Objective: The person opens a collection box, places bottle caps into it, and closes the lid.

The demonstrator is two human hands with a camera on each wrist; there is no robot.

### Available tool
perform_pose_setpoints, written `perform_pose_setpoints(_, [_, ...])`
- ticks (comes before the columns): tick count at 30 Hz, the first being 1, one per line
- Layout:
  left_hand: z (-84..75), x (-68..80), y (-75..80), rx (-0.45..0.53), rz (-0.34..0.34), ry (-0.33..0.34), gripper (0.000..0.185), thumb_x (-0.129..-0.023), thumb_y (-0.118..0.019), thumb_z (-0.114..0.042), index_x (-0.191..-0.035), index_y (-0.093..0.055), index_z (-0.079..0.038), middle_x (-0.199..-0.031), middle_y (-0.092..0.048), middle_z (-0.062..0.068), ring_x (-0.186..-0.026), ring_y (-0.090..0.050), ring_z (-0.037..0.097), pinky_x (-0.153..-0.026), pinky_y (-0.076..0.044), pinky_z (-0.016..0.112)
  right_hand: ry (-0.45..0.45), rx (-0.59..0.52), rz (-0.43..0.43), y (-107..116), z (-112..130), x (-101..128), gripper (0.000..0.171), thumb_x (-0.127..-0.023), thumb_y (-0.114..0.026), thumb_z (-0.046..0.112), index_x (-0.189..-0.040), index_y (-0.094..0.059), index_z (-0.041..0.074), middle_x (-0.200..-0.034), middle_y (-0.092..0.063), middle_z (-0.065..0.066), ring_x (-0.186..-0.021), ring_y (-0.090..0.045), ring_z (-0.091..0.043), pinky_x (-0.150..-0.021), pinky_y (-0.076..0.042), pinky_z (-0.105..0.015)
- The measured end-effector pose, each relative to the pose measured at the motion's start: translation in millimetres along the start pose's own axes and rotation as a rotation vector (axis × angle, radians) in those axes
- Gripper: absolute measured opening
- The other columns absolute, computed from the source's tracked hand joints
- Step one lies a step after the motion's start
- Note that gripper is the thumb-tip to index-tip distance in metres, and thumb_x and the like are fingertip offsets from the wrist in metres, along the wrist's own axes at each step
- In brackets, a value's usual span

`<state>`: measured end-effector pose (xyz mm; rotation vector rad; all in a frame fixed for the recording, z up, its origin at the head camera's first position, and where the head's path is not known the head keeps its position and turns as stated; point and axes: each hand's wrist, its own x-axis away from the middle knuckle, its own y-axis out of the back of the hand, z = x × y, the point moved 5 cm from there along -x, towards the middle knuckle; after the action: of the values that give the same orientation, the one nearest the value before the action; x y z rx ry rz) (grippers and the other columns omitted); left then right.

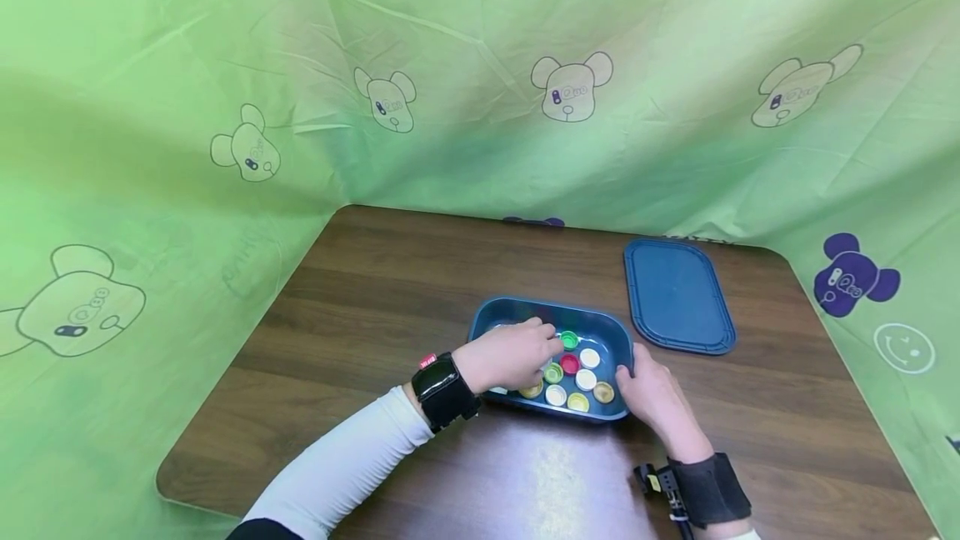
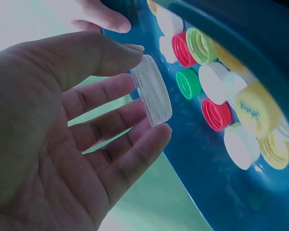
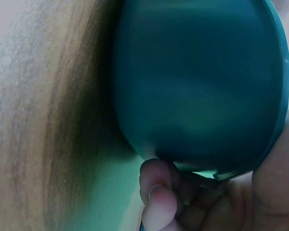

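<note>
My left hand (image 1: 517, 354) is over the left part of a blue plastic box (image 1: 540, 304). In the left wrist view, its thumb and fingers pinch a whitish bottle cap (image 2: 153, 90) with a ribbed side, held edge-on above the box floor. Several bottle caps lie in the box, among them a green cap (image 1: 570, 341), a red cap (image 1: 569, 364) and a yellow cap (image 1: 578, 402). Some caps are hidden behind the left hand. At the box's right end, my right hand (image 1: 656, 394) grips the rim, thumb on top and fingers curled beneath the outside wall.
A flat blue lid (image 1: 678, 298) lies on the brown wooden table (image 1: 420, 261), behind and to the right of the box. Green cloth (image 1: 465, 40) with printed bear heads hangs around the back and sides of the table.
</note>
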<state>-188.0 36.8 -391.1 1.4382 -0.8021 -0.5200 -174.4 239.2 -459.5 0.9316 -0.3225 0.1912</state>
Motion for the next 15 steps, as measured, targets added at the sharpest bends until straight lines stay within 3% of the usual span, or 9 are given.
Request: perform_pose_setpoints(15, [-6.7,-10.0,-8.5,0.05,0.037,0.004,0.045,-0.094,-0.073,-0.03,-0.136,-0.062,-0.019,-0.122,-0.064,-0.001,-0.103,-0.053,0.013,-0.093,-0.05,0.025,0.006,-0.011,-0.015,-0.9,-1.5,-0.2,0.058,-0.106,-0.042,0.02,-0.151,-0.023,-0.01,-0.143,-0.042,-0.041,-0.118,-0.056,-0.046,-0.099,-0.045,-0.064])
